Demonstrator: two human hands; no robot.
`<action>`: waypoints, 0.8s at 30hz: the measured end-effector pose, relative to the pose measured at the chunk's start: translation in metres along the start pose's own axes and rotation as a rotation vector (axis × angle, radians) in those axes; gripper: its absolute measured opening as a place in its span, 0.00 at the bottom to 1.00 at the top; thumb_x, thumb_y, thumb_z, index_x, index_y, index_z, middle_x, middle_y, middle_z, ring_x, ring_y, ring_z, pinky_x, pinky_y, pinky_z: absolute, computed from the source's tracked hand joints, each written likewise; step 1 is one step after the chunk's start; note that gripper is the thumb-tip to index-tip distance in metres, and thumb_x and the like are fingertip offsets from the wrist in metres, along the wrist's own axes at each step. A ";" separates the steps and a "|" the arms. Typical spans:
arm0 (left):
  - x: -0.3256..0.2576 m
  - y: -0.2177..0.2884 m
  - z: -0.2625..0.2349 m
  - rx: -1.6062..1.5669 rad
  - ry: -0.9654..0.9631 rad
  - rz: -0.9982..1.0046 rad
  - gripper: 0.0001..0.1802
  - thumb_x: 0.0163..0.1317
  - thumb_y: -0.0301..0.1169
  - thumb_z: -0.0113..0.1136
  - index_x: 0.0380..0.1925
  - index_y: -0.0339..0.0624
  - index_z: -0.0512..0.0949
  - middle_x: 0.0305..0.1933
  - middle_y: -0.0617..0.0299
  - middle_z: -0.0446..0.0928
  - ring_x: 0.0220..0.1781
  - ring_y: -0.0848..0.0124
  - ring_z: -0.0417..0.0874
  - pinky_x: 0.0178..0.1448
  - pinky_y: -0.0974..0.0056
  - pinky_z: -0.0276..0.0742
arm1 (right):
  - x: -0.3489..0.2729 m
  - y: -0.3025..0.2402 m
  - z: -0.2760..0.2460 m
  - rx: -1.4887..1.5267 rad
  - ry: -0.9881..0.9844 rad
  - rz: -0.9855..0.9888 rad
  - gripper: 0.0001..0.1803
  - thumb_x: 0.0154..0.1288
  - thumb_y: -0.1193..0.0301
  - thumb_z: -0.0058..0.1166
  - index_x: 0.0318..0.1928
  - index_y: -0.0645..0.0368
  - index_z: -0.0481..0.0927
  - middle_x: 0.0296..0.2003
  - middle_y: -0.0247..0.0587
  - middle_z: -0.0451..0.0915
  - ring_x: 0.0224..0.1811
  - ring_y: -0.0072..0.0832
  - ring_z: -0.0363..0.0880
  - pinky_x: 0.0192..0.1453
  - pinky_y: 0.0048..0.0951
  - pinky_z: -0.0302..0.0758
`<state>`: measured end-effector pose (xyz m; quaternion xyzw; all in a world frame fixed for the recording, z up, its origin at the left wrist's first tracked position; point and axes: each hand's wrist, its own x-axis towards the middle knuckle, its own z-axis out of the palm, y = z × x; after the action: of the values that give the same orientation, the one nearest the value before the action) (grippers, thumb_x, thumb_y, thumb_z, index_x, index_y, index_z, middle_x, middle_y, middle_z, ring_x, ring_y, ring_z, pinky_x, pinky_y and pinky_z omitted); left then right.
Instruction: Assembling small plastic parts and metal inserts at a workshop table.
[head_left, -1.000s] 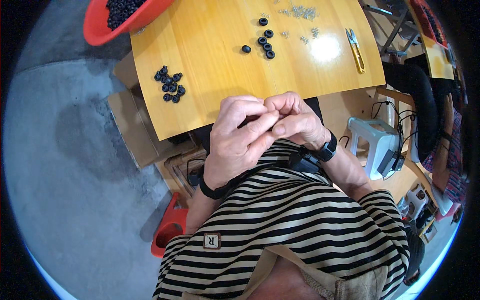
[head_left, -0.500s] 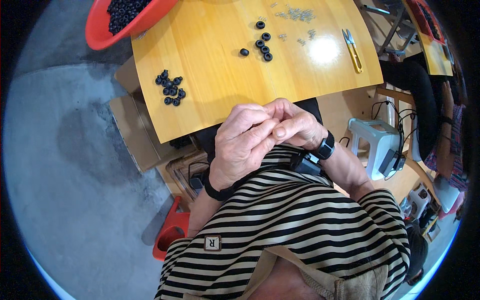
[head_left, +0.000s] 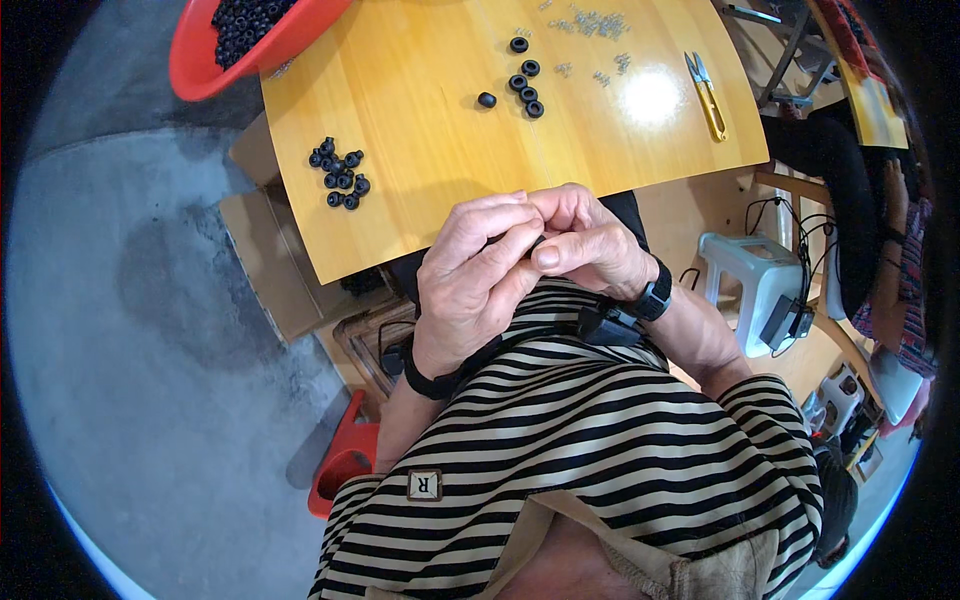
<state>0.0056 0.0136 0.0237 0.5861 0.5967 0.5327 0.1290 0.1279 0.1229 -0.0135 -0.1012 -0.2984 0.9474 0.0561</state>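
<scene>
My left hand (head_left: 475, 270) and my right hand (head_left: 590, 240) meet in front of my striped shirt, just off the table's near edge. Fingertips of both hands pinch together over a small black piece (head_left: 538, 243), of which only a dark sliver shows; the fingers hide its shape. Beyond them on the table lie several black rubber-like rings (head_left: 530, 68) and one black piece on its side (head_left: 487, 100). To the left sits a cluster of black knobbed pieces (head_left: 342, 175), each with a small stub.
Small clear or silvery bits (head_left: 600, 25) are scattered at the far side of the yellow wooden table (head_left: 420, 130). Yellow-handled thread snips (head_left: 707, 97) lie at right. A red bowl (head_left: 195, 60) of black pieces stands far left. A pale stool (head_left: 745, 265) and another person's arm (head_left: 890, 240) are at right.
The fingers of both hands have shifted their pinch slightly, and a dark bit now shows between them. The things on the table look unmoved.
</scene>
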 end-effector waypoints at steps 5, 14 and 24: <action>-0.001 -0.005 0.001 -0.019 0.012 0.011 0.19 0.42 0.19 0.70 0.40 0.33 0.81 0.43 0.55 0.80 0.46 0.57 0.81 0.53 0.56 0.82 | -0.001 -0.001 0.006 0.029 0.035 0.023 0.12 0.58 0.67 0.66 0.36 0.61 0.80 0.24 0.22 0.71 0.23 0.10 0.60 0.25 0.16 0.53; 0.001 -0.002 0.000 -0.087 -0.045 0.012 0.14 0.48 0.21 0.70 0.37 0.31 0.81 0.40 0.53 0.80 0.43 0.57 0.81 0.50 0.58 0.79 | 0.001 -0.004 0.000 0.097 -0.037 0.160 0.11 0.53 0.73 0.65 0.36 0.63 0.79 0.22 0.22 0.71 0.20 0.10 0.60 0.22 0.16 0.51; 0.002 0.000 0.001 -0.072 0.005 -0.052 0.16 0.48 0.20 0.69 0.39 0.32 0.82 0.43 0.54 0.80 0.49 0.55 0.82 0.54 0.58 0.79 | 0.003 0.000 0.008 0.092 0.004 0.020 0.08 0.55 0.73 0.63 0.35 0.62 0.80 0.21 0.22 0.70 0.19 0.11 0.58 0.21 0.18 0.50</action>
<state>0.0058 0.0151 0.0245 0.5641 0.5924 0.5518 0.1621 0.1235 0.1185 -0.0078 -0.1031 -0.2534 0.9604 0.0519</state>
